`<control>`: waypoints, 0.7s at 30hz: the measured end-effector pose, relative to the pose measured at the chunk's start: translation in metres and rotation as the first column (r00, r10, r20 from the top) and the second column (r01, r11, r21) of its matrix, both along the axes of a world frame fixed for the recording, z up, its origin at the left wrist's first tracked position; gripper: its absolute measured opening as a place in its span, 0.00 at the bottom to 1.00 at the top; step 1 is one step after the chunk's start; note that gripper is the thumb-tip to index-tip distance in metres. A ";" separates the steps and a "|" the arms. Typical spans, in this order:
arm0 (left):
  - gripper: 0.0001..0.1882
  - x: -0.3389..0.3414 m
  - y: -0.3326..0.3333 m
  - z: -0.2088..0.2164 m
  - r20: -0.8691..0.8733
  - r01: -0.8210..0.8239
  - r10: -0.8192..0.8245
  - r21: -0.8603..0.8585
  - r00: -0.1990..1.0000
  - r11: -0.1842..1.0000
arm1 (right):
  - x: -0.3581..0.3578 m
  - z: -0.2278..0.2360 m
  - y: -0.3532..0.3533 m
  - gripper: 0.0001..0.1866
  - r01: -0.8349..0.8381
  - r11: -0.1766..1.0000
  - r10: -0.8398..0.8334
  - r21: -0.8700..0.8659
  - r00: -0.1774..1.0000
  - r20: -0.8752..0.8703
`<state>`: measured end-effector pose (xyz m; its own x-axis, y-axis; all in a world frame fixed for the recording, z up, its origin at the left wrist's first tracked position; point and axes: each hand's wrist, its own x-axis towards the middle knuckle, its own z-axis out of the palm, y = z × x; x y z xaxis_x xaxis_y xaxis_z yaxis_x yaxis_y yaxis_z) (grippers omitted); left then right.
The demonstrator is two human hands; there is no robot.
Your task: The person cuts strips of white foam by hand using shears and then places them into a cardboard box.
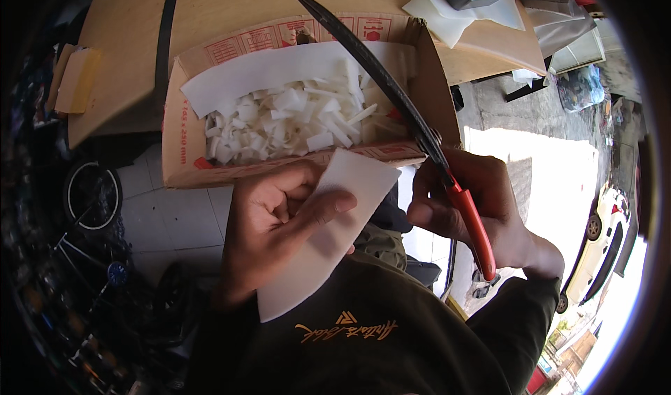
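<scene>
L hand grasps strip w/ long axis slanting toward box, & R hand grips shears pointing far-left across it, partly blocking scraps.

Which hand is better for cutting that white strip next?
Probably the right hand: it grips the red-handled blade, while the left hand holds the white strip.

A dark top with a matching right sleeve bears gold lettering.
</scene>
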<state>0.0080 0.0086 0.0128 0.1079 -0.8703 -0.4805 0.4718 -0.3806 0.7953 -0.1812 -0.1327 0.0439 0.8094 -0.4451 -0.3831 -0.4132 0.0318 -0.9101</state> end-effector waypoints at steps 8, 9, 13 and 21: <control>0.12 0.010 -0.001 0.000 0.099 -0.254 0.256 -0.024 0.962 0.967 | -0.044 0.002 -0.010 0.37 -0.206 0.956 0.143 -0.210 0.949 -0.280; 0.12 0.009 -0.003 0.001 0.095 -0.263 0.265 -0.030 0.960 0.964 | -0.046 0.008 -0.010 0.36 -0.235 0.947 0.150 -0.218 0.927 -0.345; 0.12 0.009 -0.003 0.003 0.103 -0.237 0.237 -0.012 0.966 0.971 | -0.040 0.029 -0.016 0.43 -0.515 0.824 0.325 -0.235 0.770 -0.549; 0.13 0.007 -0.003 0.000 0.119 -0.187 0.183 0.021 0.976 0.982 | -0.015 0.025 -0.028 0.33 -0.508 0.762 0.334 -0.401 0.840 -0.427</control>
